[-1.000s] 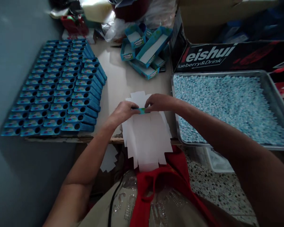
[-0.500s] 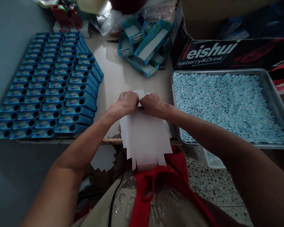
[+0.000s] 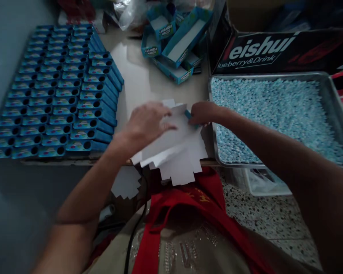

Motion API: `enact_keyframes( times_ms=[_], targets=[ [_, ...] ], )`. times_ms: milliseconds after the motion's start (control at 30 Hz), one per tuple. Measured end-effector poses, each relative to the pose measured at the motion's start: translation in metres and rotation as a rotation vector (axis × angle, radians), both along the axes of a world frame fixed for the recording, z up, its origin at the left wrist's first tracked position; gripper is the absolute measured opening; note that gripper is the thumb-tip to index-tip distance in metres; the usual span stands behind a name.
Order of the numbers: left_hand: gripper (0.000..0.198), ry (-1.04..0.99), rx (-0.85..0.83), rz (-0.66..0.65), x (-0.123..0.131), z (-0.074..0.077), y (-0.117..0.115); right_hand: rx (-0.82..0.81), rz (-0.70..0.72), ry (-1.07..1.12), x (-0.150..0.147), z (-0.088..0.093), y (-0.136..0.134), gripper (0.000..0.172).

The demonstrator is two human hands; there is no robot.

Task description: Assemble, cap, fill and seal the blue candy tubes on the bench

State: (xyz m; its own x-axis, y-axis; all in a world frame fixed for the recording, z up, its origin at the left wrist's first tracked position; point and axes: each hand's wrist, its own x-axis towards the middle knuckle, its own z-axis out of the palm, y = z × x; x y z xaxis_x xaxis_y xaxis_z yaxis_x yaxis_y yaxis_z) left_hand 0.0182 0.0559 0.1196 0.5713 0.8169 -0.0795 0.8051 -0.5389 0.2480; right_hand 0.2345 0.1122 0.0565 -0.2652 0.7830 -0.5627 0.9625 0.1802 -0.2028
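Observation:
A partly folded cardboard box blank (image 3: 171, 131), white on its inner side, lies tilted over more flat white blanks (image 3: 184, 167) at the table's front edge. My right hand (image 3: 204, 113) pinches the far right corner of the upper blank, where a bit of its blue printed side shows. Over its left side is my left hand (image 3: 148, 121), thumb and fingers apart; it is slightly blurred, and I cannot tell whether it touches the card. Beyond both hands sits a pile of folded blue open boxes (image 3: 171, 70) lettered "Caramelo Macizo".
Rows of finished blue boxes (image 3: 63, 99) cover the left of the table (image 3: 131, 72). On the right is a metal tray (image 3: 212, 125) of small pale blue candies (image 3: 274, 118). Behind it stands a black carton (image 3: 274, 53). Another white blank (image 3: 127, 182) lies below the table edge.
My hands were together at the far end of the blank; now they are apart, the left further left and opened. The upper blank has turned and tilted, its near end swinging left.

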Motion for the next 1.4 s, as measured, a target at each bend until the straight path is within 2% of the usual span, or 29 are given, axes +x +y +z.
enact_keyframes(
  times_ms=[33, 100, 167, 200, 267, 333, 400, 500, 533, 567, 600, 667, 733, 800, 900, 967, 1033, 1133, 1300, 1400],
  targets=[
    [0.044, -0.013, -0.051, -0.023, -0.006, -0.006, -0.021, -0.085, -0.049, -0.030, 0.007, 0.000, -0.010, 0.031],
    [0.038, -0.016, -0.107, -0.092, -0.013, -0.027, -0.061, -0.184, -0.109, -0.050, 0.017, -0.002, -0.029, 0.034],
    [0.019, -0.007, -0.036, -0.054, -0.016, -0.051, -0.092, -0.152, -0.128, -0.029, 0.020, -0.002, -0.043, 0.033],
    [0.016, -0.020, 0.017, -0.014, -0.016, -0.062, -0.102, -0.123, -0.123, -0.027, 0.021, -0.002, -0.047, 0.033],
    [0.022, -0.103, 0.077, 0.059, -0.017, -0.075, -0.109, -0.074, -0.084, -0.020, 0.021, -0.001, -0.051, 0.035],
    [0.027, -0.218, 0.036, 0.101, -0.019, -0.079, -0.101, -0.030, -0.020, -0.005, 0.022, 0.002, -0.053, 0.040],
    [0.030, -0.288, -0.098, 0.141, -0.022, -0.078, -0.084, 0.082, -0.042, -0.024, 0.025, 0.004, -0.058, 0.045],
    [0.039, -0.292, -0.403, 0.212, -0.028, -0.077, -0.052, 0.484, -0.220, 0.044, 0.030, 0.001, -0.081, 0.041],
    [0.042, -0.297, -0.506, 0.220, -0.029, -0.078, -0.042, 0.641, -0.216, 0.123, 0.031, -0.003, -0.092, 0.037],
    [0.043, -0.308, -0.593, 0.220, -0.029, -0.080, -0.033, 0.770, -0.146, 0.214, 0.031, -0.008, -0.103, 0.033],
    [0.043, -0.322, -0.663, 0.212, -0.029, -0.083, -0.026, 0.854, -0.019, 0.288, 0.030, -0.014, -0.113, 0.031],
    [0.033, -0.330, -0.734, 0.202, -0.028, -0.086, -0.017, 0.873, 0.261, 0.326, 0.026, -0.027, -0.130, 0.028],
    [0.024, -0.286, -0.637, 0.256, -0.024, -0.086, -0.018, 0.786, 0.420, 0.263, 0.020, -0.039, -0.137, 0.025],
    [0.028, -0.221, -0.346, 0.316, -0.021, -0.085, -0.032, 0.702, 0.465, 0.197, 0.016, -0.047, -0.137, 0.023],
    [0.023, -0.119, 0.066, 0.215, -0.017, -0.088, -0.066, 0.649, 0.480, 0.160, 0.013, -0.051, -0.132, 0.023],
    [0.024, -0.035, 0.171, 0.133, -0.013, -0.097, -0.088, 0.650, 0.481, 0.156, 0.012, -0.051, -0.130, 0.023],
    [0.026, 0.053, 0.232, 0.143, -0.008, -0.109, -0.102, 0.655, 0.476, 0.149, 0.010, -0.052, -0.130, 0.023],
    [0.022, 0.143, 0.261, 0.199, -0.002, -0.122, -0.105, 0.637, 0.440, 0.117, 0.005, -0.054, -0.130, 0.023],
    [0.027, 0.135, 0.190, 0.208, -0.009, -0.120, -0.081, 0.556, 0.377, 0.111, -0.002, -0.049, -0.122, 0.028],
    [0.026, 0.056, 0.070, 0.117, -0.023, -0.117, -0.064, 0.494, 0.406, 0.164, -0.001, -0.045, -0.119, 0.030]
  ],
)
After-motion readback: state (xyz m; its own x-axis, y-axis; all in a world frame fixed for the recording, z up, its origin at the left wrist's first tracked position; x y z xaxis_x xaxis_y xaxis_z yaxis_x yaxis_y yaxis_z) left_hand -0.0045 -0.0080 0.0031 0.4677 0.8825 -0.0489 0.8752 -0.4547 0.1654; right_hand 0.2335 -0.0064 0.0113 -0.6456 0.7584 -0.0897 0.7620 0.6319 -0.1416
